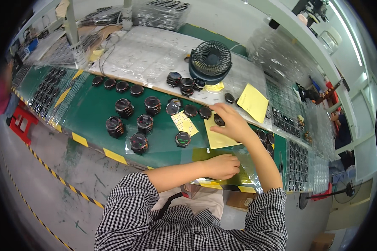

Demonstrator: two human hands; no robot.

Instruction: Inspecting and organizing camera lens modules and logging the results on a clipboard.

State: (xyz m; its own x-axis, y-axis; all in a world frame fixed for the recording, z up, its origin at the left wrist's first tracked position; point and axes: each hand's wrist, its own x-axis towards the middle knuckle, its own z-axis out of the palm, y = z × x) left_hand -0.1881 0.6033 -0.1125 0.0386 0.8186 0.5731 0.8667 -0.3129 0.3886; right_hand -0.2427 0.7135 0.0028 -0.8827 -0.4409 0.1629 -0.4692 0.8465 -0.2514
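My right hand (233, 124) reaches over the bench, thumb and index finger spread apart around a round black watch (219, 120). That watch is at a yellow sheet of paper (222, 140), partly covered by the hand. Close to the front edge, my left hand (223, 167) rests with its fingers curled in; whatever they may hold is hidden. Left of the right hand sit two more round watches, one (205, 112) beside the other (191, 111). A single watch with a lit green display (182, 139) lies below a dotted sticker sheet (184, 123).
Several stacks of watches (145, 123) stand on the green mat (83, 113) to the left. A black fan (211, 60) stands behind them, near a yellow note pad (254, 103). Clear trays of watches (297, 163) are at the right; a red stool (21, 124) stands at the far left.
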